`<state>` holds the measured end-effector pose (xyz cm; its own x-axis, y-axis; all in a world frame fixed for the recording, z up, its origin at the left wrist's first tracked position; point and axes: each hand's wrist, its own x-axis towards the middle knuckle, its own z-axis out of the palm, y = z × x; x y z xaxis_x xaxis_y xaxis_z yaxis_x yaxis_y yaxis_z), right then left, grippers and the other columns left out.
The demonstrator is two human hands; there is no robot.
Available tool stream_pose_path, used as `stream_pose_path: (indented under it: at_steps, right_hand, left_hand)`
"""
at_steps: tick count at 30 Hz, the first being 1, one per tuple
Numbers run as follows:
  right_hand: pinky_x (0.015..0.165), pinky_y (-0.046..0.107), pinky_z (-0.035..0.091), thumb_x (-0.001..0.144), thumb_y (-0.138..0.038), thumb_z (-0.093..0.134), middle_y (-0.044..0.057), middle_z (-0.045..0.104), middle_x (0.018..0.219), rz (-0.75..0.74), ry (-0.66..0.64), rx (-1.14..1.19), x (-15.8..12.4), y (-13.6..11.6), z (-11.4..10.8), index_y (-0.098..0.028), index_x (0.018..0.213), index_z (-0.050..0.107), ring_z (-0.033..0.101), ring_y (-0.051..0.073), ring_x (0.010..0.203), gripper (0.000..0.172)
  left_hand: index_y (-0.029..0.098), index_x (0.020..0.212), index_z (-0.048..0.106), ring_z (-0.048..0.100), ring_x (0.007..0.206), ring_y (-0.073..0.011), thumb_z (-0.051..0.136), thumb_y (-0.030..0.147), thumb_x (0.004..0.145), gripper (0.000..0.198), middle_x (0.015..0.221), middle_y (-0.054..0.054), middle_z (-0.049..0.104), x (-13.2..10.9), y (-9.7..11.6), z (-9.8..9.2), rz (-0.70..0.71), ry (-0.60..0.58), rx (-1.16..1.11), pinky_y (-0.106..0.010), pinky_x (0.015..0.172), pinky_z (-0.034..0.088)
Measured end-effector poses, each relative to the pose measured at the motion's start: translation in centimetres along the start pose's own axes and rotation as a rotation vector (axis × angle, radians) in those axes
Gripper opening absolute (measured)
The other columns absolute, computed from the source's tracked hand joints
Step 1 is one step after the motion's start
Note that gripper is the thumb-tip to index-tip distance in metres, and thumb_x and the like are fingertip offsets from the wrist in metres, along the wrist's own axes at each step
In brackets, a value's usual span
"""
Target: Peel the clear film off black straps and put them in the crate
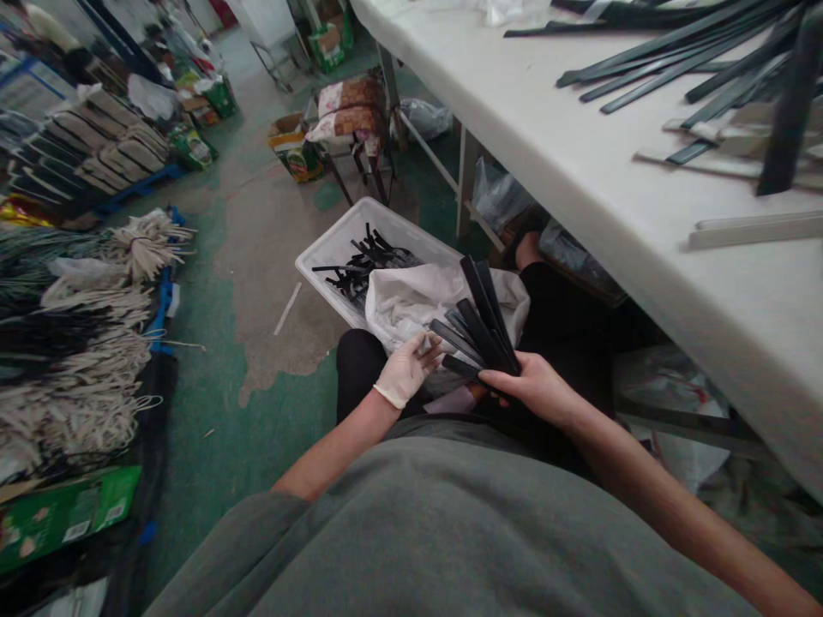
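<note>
Fanned out over my lap is a bunch of flat black strips (483, 330), gripped at the lower ends by my right hand (531, 387). My left hand (406, 370), in a thin whitish glove, is just left of the strips. Its fingers are curled, with a small greyish bit at the thumb and fingertips that is too small to name. Beyond both hands a white sack (411, 296) lies open over the near part of a white plastic bin (334, 224). Short black pieces (360, 270) lie loose in the bin's far part.
On my right runs a white table (514, 128) bearing more black strips (669, 73) and pale strips (759, 230). Bundles of pale cords (96, 343) lie at left. A cushioned stool (351, 107) and an open carton (296, 150) stand ahead. Another person (51, 34) is far left.
</note>
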<state>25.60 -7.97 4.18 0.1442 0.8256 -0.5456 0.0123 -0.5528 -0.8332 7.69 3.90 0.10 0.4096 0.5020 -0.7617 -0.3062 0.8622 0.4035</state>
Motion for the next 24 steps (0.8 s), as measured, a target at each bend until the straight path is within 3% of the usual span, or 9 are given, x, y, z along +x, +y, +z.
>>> stream_pose_path:
  at_steps: [6, 15, 20, 24]
  right_hand:
    - [0.046, 0.023, 0.043, 0.075, -0.045, 0.065, 0.003, 0.065, 0.06, -0.058, 0.015, -0.151, 1.3, 0.6, 1.8, -0.016, 0.072, 0.06, 0.057, 0.015, 0.051, 0.03]
    - [0.046, 0.023, 0.04, 0.076, -0.045, 0.062, -0.001, 0.06, 0.051, -0.116, 0.104, -0.252, 1.6, 0.3, 1.5, -0.017, 0.068, 0.059, 0.055, 0.014, 0.046, 0.029]
    - [0.05, 0.025, 0.044, 0.075, -0.042, 0.063, 0.002, 0.066, 0.06, -0.14, 0.174, -0.324, 3.1, -0.3, 2.1, -0.017, 0.075, 0.063, 0.062, 0.018, 0.057, 0.025]
    - [0.05, 0.026, 0.047, 0.077, -0.046, 0.062, 0.003, 0.068, 0.063, -0.081, -0.026, -0.208, 2.1, -0.8, 1.1, -0.016, 0.08, 0.064, 0.063, 0.018, 0.054, 0.03]
  left_hand:
    - [0.015, 0.082, 0.065, 0.062, 0.062, -0.0121, 0.063, 0.021, 0.086, 0.007, 0.067, 0.001, 0.064, -0.2, -1.6, 1.2, 0.038, 0.019, 0.0, -0.023, 0.058, 0.045]
    - [0.014, 0.084, 0.067, 0.064, 0.064, -0.013, 0.064, 0.022, 0.086, 0.009, 0.076, -0.004, 0.068, -0.4, -1.8, 0.2, -0.026, -0.038, 0.041, -0.027, 0.069, 0.051]
    - [0.012, 0.081, 0.068, 0.066, 0.068, -0.016, 0.079, 0.028, 0.074, 0.02, 0.074, -0.005, 0.069, -0.8, -3.3, 0.6, -0.019, -0.128, 0.066, -0.03, 0.074, 0.052]
    - [0.012, 0.079, 0.069, 0.066, 0.07, -0.015, 0.087, 0.035, 0.063, 0.033, 0.076, -0.005, 0.071, -0.6, -2.0, 0.1, 0.099, -0.166, 0.027, -0.027, 0.073, 0.051]
